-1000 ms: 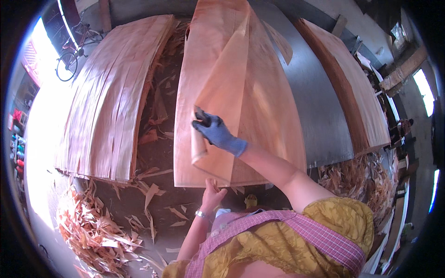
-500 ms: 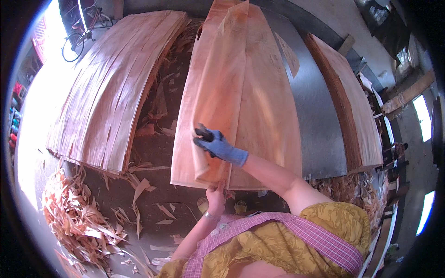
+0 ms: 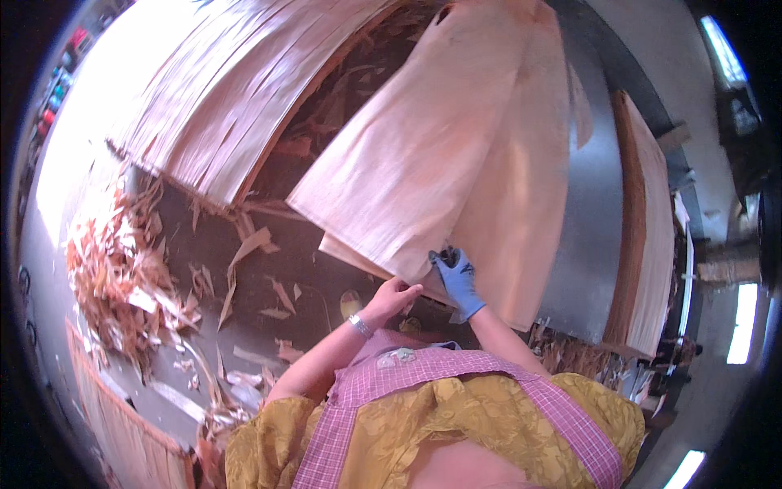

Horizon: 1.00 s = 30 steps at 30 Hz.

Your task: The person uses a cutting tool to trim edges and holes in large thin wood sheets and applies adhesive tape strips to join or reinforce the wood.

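Note:
A wide pale wood veneer sheet [image 3: 407,155] spreads slantwise over another veneer sheet [image 3: 521,212], its near left corner jutting out past the layer beneath. My bare left hand [image 3: 391,300], with a metal band at the wrist, grips the near edge of the top sheet, thumb uppermost. Just to its right, my right hand [image 3: 458,281] wears a blue glove with black fingers. Its fingers are curled at the sheets' near edge; something dark sits at their tips, too small to name.
A tall stack of veneer [image 3: 236,90] stands at left, another stack [image 3: 643,236] at right beside a smooth grey surface [image 3: 595,196]. Veneer scraps heap [image 3: 122,277] on the left floor, with loose strips around. More stacked veneer [image 3: 130,416] is at lower left.
My right hand has come back toward me, beside the left. The folded top veneer now lies spread out, swung toward the left. The whole view has tilted and shifted.

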Tool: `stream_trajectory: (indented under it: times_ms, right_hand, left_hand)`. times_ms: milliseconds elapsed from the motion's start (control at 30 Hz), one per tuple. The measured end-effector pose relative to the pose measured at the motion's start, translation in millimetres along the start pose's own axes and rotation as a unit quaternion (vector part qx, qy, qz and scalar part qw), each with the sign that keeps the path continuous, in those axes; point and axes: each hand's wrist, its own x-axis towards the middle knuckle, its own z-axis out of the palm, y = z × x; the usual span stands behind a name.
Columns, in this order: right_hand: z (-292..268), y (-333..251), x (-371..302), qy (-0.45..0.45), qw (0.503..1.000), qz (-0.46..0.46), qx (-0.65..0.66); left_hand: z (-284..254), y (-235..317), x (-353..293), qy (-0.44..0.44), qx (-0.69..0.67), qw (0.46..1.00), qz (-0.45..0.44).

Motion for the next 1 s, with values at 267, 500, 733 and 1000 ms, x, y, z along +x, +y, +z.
stream_trajectory:
  times_ms: [267,500,733,1000]
  right_hand:
    - [-15.3,-10.3,-9.0,0.081,0.994,-0.060,-0.041]
    - [17.1,-66.0,5.9,-0.063,0.986,-0.155,0.003]
    - [80.3,-95.1,61.8,-0.174,0.961,-0.189,0.102]
    - [123.2,-205.8,95.6,-0.243,0.950,-0.009,0.197]
  left_hand:
    - [-111.1,57.4,66.1,0.483,0.448,0.751,0.043]
    - [-237.5,-26.8,151.0,0.294,-0.268,0.898,-0.187]
    - [-205.5,30.8,123.9,0.397,-0.260,0.858,0.195]
    - [-133.2,80.9,77.8,0.281,-0.242,0.878,0.303]
